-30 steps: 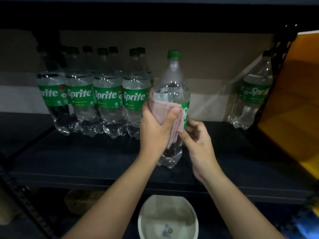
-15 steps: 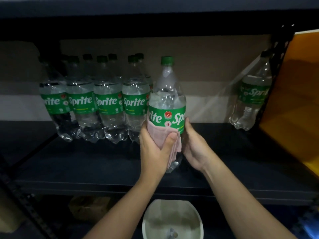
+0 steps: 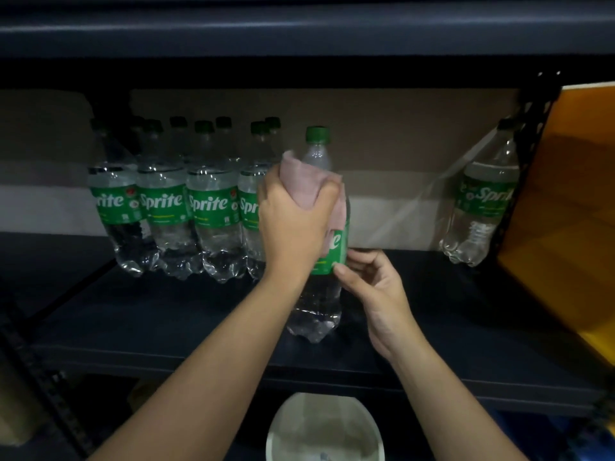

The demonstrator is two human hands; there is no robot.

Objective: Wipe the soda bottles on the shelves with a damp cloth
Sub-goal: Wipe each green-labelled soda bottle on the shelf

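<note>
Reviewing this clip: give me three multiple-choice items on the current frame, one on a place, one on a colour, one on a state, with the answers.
1. Where does the lone Sprite bottle lean?
A. right end of the shelf
B. beside the basin
C. top shelf

2. Colour of the cloth?
A. blue
B. pink
C. yellow

3. What does the left hand do?
A. hangs idle
B. twists the cap
C. grips the cloth around the held bottle

Answers: 1 A, it tilts against the right post. 2 B, pale pink folds show. 3 C, its fingers wrap the cloth on the bottle's shoulder.

The scene was dim and slightly soft; the shelf [image 3: 133,321] lay in shadow, its edges bowed by wide-angle distortion.
</note>
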